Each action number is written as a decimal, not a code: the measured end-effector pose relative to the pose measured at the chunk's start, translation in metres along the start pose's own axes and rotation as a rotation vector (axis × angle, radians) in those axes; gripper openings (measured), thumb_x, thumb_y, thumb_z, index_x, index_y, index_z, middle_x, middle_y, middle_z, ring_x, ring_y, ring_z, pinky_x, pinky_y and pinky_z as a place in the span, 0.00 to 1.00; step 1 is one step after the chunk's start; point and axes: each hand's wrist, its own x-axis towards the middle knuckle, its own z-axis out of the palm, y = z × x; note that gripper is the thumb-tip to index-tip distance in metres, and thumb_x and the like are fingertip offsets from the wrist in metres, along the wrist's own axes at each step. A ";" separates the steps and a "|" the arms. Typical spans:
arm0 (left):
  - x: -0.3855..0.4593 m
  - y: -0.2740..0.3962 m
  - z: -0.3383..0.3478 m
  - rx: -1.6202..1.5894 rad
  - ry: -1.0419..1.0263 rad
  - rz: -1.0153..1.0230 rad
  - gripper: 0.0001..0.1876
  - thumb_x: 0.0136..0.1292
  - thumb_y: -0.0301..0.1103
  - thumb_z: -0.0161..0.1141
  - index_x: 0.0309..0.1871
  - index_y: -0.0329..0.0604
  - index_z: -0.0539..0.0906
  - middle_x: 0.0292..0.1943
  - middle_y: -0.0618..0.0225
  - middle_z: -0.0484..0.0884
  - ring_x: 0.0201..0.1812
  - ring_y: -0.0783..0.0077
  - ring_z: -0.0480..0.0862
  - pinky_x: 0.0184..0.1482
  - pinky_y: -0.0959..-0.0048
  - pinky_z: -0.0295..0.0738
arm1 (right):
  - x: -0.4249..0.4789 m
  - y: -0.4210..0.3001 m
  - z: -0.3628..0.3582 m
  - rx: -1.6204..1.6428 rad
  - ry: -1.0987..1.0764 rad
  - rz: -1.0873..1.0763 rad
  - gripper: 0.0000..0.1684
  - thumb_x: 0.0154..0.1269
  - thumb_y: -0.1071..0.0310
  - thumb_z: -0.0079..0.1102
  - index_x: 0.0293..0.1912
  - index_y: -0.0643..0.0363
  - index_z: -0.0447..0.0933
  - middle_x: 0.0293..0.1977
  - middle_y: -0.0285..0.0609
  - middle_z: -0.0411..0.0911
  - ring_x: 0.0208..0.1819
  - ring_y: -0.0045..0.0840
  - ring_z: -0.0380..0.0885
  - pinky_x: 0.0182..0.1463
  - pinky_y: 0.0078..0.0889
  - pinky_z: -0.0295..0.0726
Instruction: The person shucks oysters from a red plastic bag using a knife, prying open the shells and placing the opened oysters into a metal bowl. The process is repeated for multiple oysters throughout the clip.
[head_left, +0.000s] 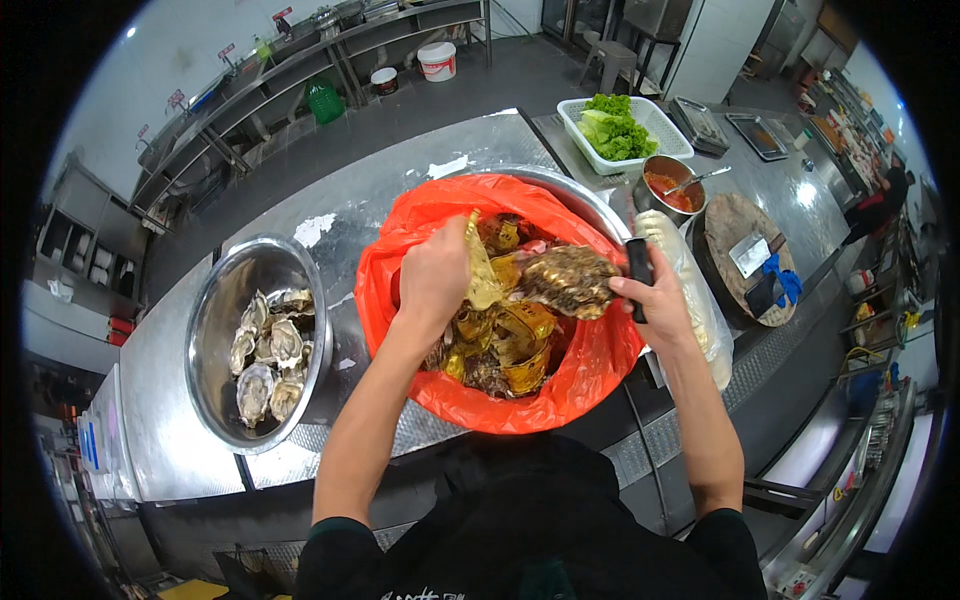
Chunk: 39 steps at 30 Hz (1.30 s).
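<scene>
My left hand (435, 274) is pinched on a yellow printed plastic band (482, 274), held above an open red plastic bag (420, 202). My right hand (660, 300) grips a large rough oyster (574, 281) by its edge, together with the black handle (639, 279) of a tool, perhaps a knife, pointing upward. The bag lines a metal basin (555, 180) and holds more oysters, several wrapped in yellow bands (529, 371). To the left, a steel bowl (199, 337) contains several opened oysters (286, 343), pale flesh showing.
Beyond my right hand lie a plastic-wrapped white bundle (709, 330) and a round chopping block (724, 225) bearing a cleaver (750, 253), a phone and blue gloves. Farther back are a pot of red sauce (671, 191) and a white basket (574, 124) of lettuce. Another person stands far right.
</scene>
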 end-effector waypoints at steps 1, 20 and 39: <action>-0.001 -0.001 -0.002 0.089 -0.043 0.086 0.09 0.67 0.26 0.56 0.49 0.36 0.79 0.32 0.52 0.85 0.32 0.48 0.88 0.32 0.53 0.83 | -0.001 -0.004 -0.005 -0.053 0.000 -0.064 0.34 0.56 0.81 0.72 0.61 0.60 0.69 0.40 0.37 0.78 0.32 0.17 0.78 0.29 0.20 0.74; -0.034 0.062 -0.063 -0.340 -0.256 0.208 0.43 0.49 0.32 0.80 0.71 0.40 0.73 0.66 0.53 0.77 0.60 0.52 0.84 0.58 0.65 0.82 | -0.017 -0.036 0.027 0.139 -0.268 0.253 0.29 0.62 0.78 0.70 0.62 0.59 0.71 0.42 0.33 0.74 0.32 0.10 0.72 0.25 0.11 0.67; -0.109 0.063 -0.018 0.018 -0.801 -0.359 0.29 0.63 0.45 0.72 0.55 0.31 0.74 0.41 0.40 0.85 0.43 0.37 0.87 0.45 0.48 0.83 | -0.058 -0.067 0.021 -1.443 -0.548 -0.426 0.10 0.61 0.71 0.65 0.37 0.63 0.72 0.29 0.53 0.79 0.32 0.51 0.83 0.33 0.50 0.81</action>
